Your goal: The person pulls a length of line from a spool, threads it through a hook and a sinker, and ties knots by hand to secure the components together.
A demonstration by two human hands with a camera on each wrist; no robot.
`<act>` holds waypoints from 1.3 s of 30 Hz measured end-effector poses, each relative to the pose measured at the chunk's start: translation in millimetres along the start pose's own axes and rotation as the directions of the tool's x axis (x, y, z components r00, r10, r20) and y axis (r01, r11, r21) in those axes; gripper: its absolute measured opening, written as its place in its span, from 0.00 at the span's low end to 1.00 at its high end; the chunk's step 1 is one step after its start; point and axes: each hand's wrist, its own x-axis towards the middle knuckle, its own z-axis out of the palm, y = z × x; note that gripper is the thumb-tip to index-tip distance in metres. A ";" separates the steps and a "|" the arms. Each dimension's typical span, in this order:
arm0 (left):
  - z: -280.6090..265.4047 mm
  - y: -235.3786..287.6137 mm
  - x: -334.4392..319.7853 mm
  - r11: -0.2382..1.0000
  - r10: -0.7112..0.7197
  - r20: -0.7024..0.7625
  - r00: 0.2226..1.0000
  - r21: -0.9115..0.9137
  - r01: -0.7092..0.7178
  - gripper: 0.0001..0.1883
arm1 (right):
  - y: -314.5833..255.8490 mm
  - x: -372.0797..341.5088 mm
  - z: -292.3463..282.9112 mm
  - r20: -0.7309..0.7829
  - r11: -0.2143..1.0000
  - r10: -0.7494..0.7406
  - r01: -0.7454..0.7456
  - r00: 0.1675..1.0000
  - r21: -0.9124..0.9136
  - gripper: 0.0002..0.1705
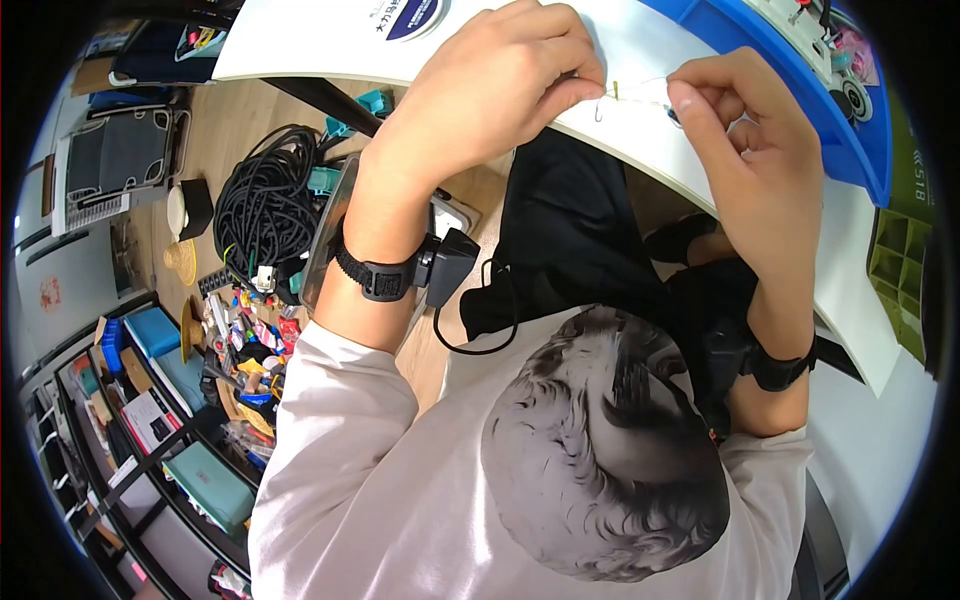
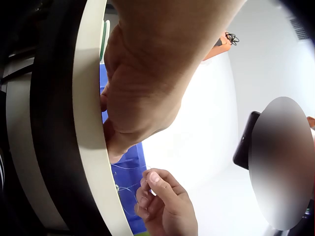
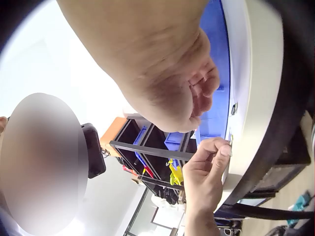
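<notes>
In the head view my left hand (image 1: 505,90) pinches something tiny between thumb and forefinger at the white table's edge. A small metal hook (image 1: 599,112) hangs beside those fingertips, and a small yellow-green piece (image 1: 615,91) lies just past them. My right hand (image 1: 755,135), to the right, pinches a fine clear line (image 1: 645,100) that spans the gap between the hands. The left wrist view shows the thin line (image 2: 129,168) looping near the right hand (image 2: 170,206). In the right wrist view the left hand's (image 3: 206,172) thumb meets its forefinger; the pinched part is mostly hidden.
A blue tray (image 1: 840,130) curves along the table's (image 1: 330,45) far right side, with a green compartment box (image 1: 900,262) beyond it. A round labelled spool (image 1: 412,16) lies at the table's far left. Coiled black cable (image 1: 270,205) is on the floor.
</notes>
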 end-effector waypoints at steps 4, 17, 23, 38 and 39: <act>1.8 0.9 -2.0 1.000 -0.009 -0.005 1.000 0.020 0.010 0.05 | 5.9 1.7 -2.1 -0.009 0.996 -0.084 0.084 0.996 0.041 0.05; 11.1 -2.2 -4.8 0.986 -0.069 -0.124 0.990 -0.159 0.049 0.05 | 16.5 10.2 5.4 0.057 0.999 -0.041 0.042 0.998 -0.010 0.07; 10.0 -5.4 -6.3 0.989 -0.014 -0.112 0.994 -0.145 -0.003 0.05 | 36.1 20.9 9.0 -0.035 0.991 0.123 -0.120 0.992 0.062 0.12; 8.8 -6.1 -9.3 0.992 -0.004 -0.067 0.998 -0.128 -0.005 0.05 | 28.1 28.4 16.0 0.011 0.862 0.210 -0.191 0.978 0.469 0.10; 8.9 -6.2 -9.5 0.991 0.000 -0.072 0.997 -0.131 -0.010 0.05 | 24.6 29.3 18.9 -0.002 0.812 0.261 -0.219 0.965 0.541 0.08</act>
